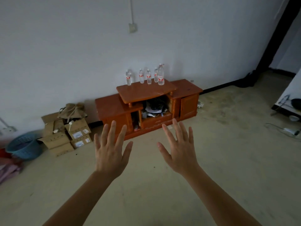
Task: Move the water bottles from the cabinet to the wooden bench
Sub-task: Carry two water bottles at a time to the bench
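At frame centre, five water bottles [149, 76] crowd the cabinet [146, 92]; both hands, left hand [110, 154] and right hand [180, 152], splayed empty, could topple neighbours

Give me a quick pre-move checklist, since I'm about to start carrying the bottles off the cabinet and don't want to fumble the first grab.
1. Hands free: ok. The left hand and right hand are open, fingers spread, holding nothing.
2. Bottles located: ok. Five water bottles stand upright on the raised top of the cabinet.
3. Within reach: not ok. Both hands hover over the floor, short of the cabinet.
4. Path clear: ok. Bare floor lies between the hands and the cabinet; the cardboard boxes sit off to the left.
5. Tallest bottle: ok. It stands at the row's right end, nearest the right hand.
6. Wooden bench: cannot tell. It is not in view.
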